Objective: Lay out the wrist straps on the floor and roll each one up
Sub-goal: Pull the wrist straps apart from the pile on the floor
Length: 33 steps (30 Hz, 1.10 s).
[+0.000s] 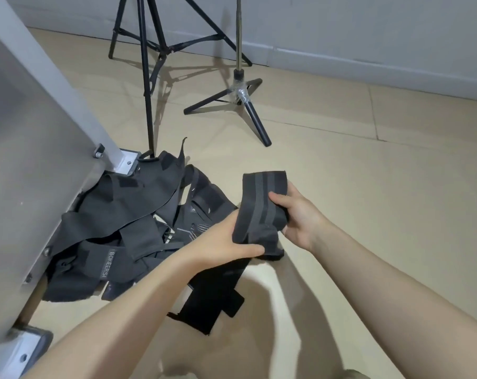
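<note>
While it is held up off the floor near the middle of the frame, the striped wrist strap (262, 206) runs its long axis from upper right to lower left, its free upper end standing above the right hand and its lower end dropping toward the bottom centre, where a darker tail with a patch lies on the floor (368, 165). The right hand (300, 217) sits directly to the strap's right, thumb curled over the striped face and fingers hidden behind, so it pinches the band near its upper part. The left hand (226, 242) comes in from the lower left and grips the bunched lower fold, thumb pressed along the underside edge. Both hands touch the strap, the right nearer the free end, the left nearer the trailing length. Judging from this, laying the strap flat calls for drawing the hands apart along that diagonal axis and lowering it onto the bare floor at the right. Left of the hands, just beside them, a heap of other straps (117, 228) lies tangled against a metal frame leg (40, 160); two tripod stands (161, 50) rise in the upper middle.
</note>
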Available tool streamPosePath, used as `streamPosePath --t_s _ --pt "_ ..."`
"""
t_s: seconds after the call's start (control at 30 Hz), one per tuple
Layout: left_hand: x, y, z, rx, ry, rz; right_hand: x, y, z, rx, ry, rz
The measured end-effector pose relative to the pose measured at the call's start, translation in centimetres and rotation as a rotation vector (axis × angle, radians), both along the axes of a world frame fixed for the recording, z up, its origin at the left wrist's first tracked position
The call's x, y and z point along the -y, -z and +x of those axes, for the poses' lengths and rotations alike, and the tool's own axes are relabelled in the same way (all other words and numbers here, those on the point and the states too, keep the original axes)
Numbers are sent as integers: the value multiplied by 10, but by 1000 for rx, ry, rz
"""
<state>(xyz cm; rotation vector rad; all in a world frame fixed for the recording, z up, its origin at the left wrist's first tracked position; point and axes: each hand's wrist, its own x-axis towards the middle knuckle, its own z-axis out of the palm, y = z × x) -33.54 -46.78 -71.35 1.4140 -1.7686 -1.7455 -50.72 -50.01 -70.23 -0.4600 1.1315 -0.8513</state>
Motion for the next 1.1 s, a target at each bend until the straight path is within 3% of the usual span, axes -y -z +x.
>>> streamPosePath --t_s 0.17,0.27,0.33,0.47,0.6,0.7,0.8,0.9,1.1 --pt "-10 37 6 273 -129 -52 5 -4 -6 92 82 -13" --pt "-10 52 15 432 -94 -72 4 2 -10 125 155 11" --pt "-12 62 24 510 -86 -79 2 8 -12 31 178 22" --pt "-14 83 44 659 -171 -165 -8 27 -12 -405 40 -8" --pt "-23 109 51 703 162 -192 -14 45 -11 -691 -114 -52" --pt "-28 130 40 728 392 -298 -18 56 -14 -753 -164 -50" --pt "-27 147 21 818 462 -245 -27 62 -16 -784 -253 -44" --pt "-30 158 8 960 573 -318 -36 66 -17 -837 -325 -46" --pt "-34 157 11 928 320 -121 -35 74 -14 -933 -376 -78"
